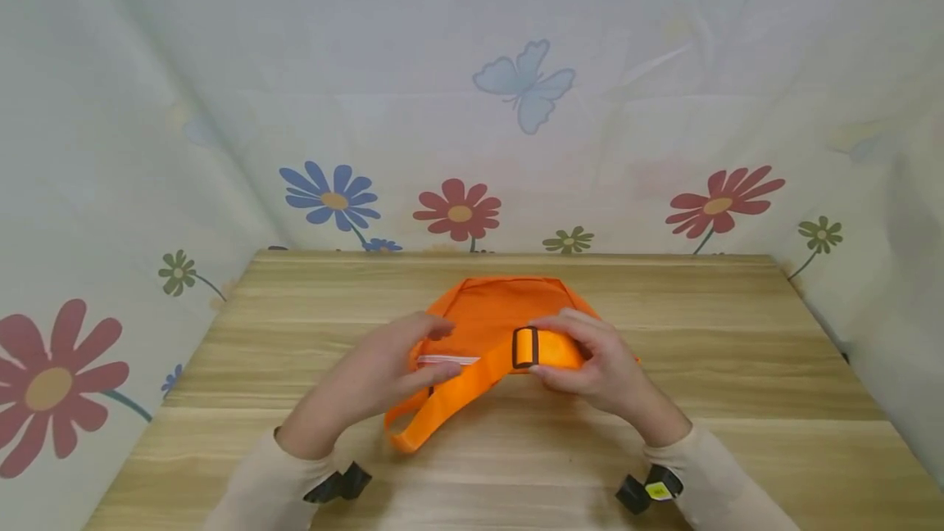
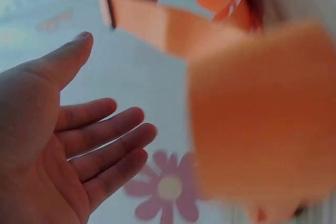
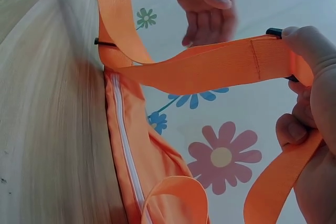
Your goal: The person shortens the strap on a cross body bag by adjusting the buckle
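An orange bag [image 1: 509, 301] with a white zipper [image 3: 123, 135] lies on the table, its wide orange strap [image 1: 450, 404] looping out toward the near side. My right hand [image 1: 601, 359] pinches the strap at a black slide buckle [image 1: 525, 347], thumb and fingers at the buckle's edge. From there the strap runs left and down to a loop near the bag's left end. My left hand [image 1: 394, 359] is held by the bag's left side; in the left wrist view its fingers [image 2: 105, 135] are extended and apart from the strap, holding nothing.
The bag rests on a wood-grain table [image 1: 737, 367]. A pale curtain [image 1: 383, 64] printed with flowers and a butterfly hangs behind the table and along both sides. Black straps with small modules [image 1: 342, 482] are on both wrists.
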The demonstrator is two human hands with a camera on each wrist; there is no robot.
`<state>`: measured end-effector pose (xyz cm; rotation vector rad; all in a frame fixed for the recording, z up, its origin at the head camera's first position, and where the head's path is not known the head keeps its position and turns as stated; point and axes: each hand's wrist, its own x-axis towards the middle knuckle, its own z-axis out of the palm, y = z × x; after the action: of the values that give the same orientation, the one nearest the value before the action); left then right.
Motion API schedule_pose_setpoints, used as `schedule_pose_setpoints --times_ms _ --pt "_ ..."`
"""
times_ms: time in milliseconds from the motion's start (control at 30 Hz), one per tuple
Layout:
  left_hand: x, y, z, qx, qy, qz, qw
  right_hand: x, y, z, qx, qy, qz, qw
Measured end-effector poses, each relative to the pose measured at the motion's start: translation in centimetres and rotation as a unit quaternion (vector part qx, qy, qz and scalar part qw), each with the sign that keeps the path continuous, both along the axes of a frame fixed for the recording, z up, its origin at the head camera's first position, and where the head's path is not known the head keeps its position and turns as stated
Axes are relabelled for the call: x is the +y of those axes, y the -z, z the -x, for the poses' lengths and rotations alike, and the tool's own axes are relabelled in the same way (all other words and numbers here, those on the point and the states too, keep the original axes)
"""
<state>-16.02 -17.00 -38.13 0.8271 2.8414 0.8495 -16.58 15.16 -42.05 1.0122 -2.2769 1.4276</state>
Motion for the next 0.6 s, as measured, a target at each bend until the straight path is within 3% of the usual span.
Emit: schedule_pose_setpoints --times_ms 133,300,467,600 --pt "2.6 0.5 0.2 -0.004 0.037 -0.031 0.9988 -0.3 -0.1 0.0 0.003 -0.007 0.002 1.0" --pt "4.8 1.0 0.5 -0.019 0.054 -0.074 0.9957 -0.8 0.1 0.1 0.013 -0.023 0.013 1.0" --pt "5.4 1.3 0.6 -0.046 0.05 -0.116 0.991 -1.0 0.3 0.2 0.03 -0.032 0.022 0.999" --pt "5.1 1.4 0.6 -0.045 0.045 -0.144 0.9875 -0.6 0.2 0.1 0.038 -0.026 -0.003 0.999"
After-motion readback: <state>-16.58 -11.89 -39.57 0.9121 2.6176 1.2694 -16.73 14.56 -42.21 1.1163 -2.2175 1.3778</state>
